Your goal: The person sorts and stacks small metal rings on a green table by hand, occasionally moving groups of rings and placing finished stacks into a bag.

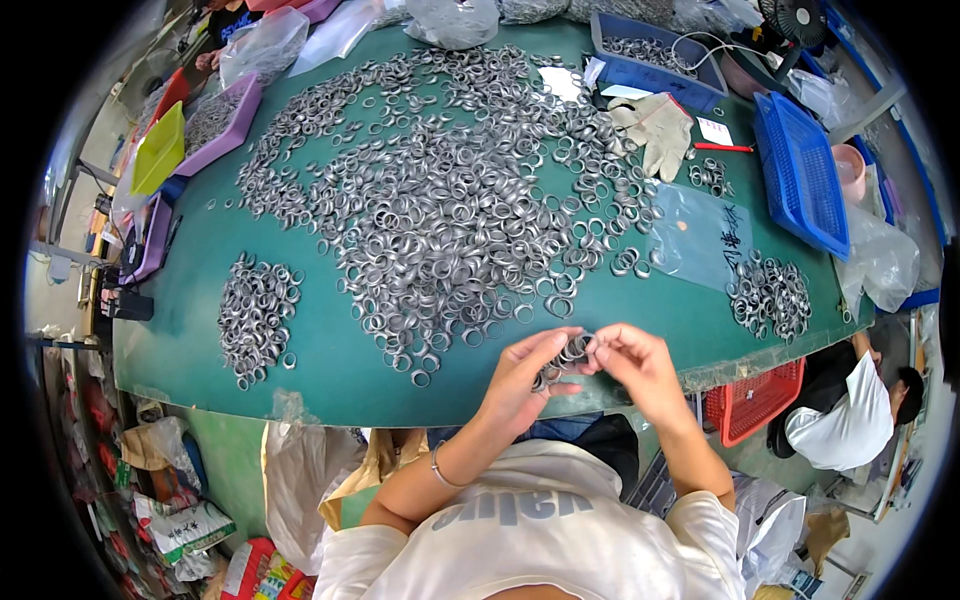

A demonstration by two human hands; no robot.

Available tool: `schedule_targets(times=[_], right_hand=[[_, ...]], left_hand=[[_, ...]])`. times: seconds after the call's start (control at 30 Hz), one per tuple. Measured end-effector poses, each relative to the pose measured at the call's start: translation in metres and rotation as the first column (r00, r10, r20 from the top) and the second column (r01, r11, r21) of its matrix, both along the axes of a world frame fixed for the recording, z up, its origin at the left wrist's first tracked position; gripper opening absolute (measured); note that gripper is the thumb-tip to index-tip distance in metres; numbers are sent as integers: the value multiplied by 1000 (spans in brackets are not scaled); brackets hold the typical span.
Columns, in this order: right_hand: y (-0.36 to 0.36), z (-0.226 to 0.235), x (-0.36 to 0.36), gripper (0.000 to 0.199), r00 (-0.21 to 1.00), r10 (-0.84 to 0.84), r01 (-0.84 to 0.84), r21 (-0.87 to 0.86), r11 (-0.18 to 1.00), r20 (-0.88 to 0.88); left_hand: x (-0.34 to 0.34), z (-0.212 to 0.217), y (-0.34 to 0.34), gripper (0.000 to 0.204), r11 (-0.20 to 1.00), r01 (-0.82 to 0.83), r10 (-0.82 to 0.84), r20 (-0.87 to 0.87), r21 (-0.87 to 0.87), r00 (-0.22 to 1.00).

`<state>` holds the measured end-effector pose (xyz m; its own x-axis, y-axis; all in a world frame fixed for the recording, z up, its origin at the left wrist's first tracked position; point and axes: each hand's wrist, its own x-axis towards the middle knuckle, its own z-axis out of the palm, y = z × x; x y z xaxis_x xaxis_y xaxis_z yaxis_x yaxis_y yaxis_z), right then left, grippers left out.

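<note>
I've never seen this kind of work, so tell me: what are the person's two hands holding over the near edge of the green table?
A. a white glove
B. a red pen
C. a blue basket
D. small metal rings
D: the left hand and right hand meet on a few small metal rings.

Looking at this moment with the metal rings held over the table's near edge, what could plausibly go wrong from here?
1. Both hands, left hand and right hand, pinch a small stack of rings right above the near edge of the green table; a slip could send rings to the floor.
2. Loose rings lie close to that edge and might get knocked off by a forearm.
3. The big heap nearly touches the small right pile, so batches could mix.
</note>
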<state>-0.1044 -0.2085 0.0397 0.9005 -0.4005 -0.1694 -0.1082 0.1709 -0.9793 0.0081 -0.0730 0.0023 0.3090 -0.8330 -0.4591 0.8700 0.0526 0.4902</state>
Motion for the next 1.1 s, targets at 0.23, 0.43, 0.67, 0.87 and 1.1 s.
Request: schedule_targets(times=[0.23, 0.43, 0.67, 0.87, 1.1], right_hand=[[27, 23, 6, 21, 996, 79, -51, -963, 265, -31], [36, 22, 14, 24, 987, 56, 97, -838, 537, 150], [34, 5, 18, 23, 994, 90, -5, -794, 608, 63], [34, -1, 31, 24, 992, 128, -79, -807, 585, -4], [42, -7, 39, 23, 985, 168, -120, -830, 545, -32]], left_hand=[[1, 7, 7, 32, 998, 28, -32, 62, 62, 998], [13, 7, 30, 33, 994, -108, 108, -30, 7, 994], [91, 32, 118, 31, 844, -516, 365, 548, 147, 753], [199, 8, 214, 21, 438, -893, -212, 953, -105, -217], [230, -15, 232, 26, 400, -859, -614, 602, -320, -510]])
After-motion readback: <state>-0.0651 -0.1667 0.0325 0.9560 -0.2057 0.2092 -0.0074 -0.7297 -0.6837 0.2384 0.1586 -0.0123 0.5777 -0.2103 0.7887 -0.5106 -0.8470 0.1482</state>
